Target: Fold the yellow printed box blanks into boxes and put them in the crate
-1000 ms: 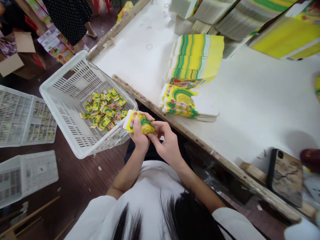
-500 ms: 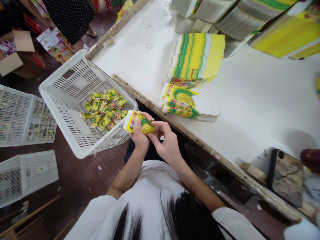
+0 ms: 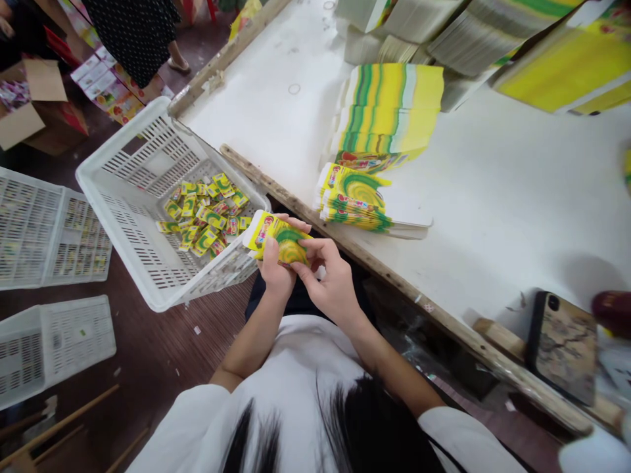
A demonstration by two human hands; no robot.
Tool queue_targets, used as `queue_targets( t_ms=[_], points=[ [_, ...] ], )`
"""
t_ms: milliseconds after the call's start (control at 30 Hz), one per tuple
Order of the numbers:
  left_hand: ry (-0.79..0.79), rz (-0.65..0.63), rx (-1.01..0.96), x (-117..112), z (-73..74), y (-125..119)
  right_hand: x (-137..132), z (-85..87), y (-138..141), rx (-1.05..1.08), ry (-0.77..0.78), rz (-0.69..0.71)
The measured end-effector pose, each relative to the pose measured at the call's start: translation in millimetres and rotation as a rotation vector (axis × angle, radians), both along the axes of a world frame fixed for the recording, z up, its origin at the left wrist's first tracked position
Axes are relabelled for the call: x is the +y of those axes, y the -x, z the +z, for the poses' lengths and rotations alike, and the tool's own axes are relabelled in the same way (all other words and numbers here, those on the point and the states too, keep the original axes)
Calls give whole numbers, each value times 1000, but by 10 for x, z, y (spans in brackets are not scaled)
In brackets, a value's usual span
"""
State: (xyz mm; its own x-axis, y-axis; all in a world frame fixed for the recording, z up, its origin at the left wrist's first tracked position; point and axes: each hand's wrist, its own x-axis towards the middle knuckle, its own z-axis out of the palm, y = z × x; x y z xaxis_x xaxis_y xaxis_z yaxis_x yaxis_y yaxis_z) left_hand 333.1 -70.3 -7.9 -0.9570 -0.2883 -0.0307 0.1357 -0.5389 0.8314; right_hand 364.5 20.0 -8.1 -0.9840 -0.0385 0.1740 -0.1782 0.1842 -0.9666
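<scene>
Above my lap, between the white crate and the table edge, my left hand [image 3: 277, 269] is closed around a small yellow-and-green crayon box [image 3: 283, 240], its thumb across the printed front. An open white flap sticks out at the box's left end. The thumb and forefinger of my right hand [image 3: 328, 272] pinch the box's right end. A fanned pile of flat boxes [image 3: 355, 197] of the same print lies on the table near its edge. Small boxes [image 3: 207, 217] are scattered over the bottom of the white crate [image 3: 172, 269].
Larger stacks of printed card [image 3: 389, 112] stand farther back on the white table [image 3: 483, 197]. A phone [image 3: 564, 348] leans near the table's right edge. More crates [image 3: 54, 230] and an open carton [image 3: 44, 98] are on the floor at left. Another person in a dotted skirt [image 3: 133, 33] stands behind them.
The box in my hands has opened out fuller, and its left-end flap now stands apart. My left fingers have straightened along its far side. The other person's foot has shifted slightly.
</scene>
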Motion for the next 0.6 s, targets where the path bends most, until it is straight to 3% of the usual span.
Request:
queue_targets(
  t_ms=[467, 600],
  points=[
    [13, 115, 30, -7, 37, 49, 39, -38, -5, 32, -32, 157],
    [-25, 106, 47, 25, 44, 82, 53, -34, -1, 22, -24, 145]
  ],
)
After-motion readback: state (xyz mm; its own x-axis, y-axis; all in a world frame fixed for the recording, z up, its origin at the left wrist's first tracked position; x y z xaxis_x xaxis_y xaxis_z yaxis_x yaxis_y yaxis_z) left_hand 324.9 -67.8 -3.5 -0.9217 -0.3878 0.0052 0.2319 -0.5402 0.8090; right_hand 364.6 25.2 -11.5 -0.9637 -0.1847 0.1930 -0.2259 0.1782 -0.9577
